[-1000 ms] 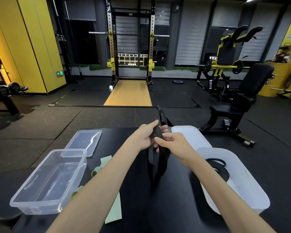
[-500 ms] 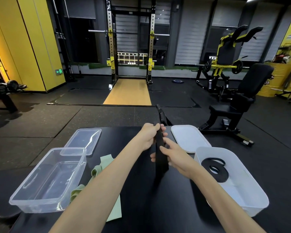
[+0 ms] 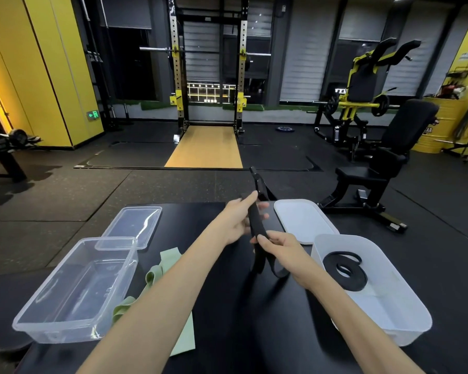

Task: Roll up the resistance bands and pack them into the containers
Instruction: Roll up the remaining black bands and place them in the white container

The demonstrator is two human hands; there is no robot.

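Band (image 3: 254, 225) stays pinched by left hand (image 3: 237, 222) while right hand (image 3: 280, 247), also pinching, has slid lower, straightening it for rolling.

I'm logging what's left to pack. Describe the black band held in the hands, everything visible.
The black band is a flat, wide, matte strap, rubbery-looking, not yet rolled. It is held roughly upright above the black table. The left hand holds its upper part; the right hand pinches it lower down. Below that it hangs slack in a loop; whether it touches the tabletop is unclear.
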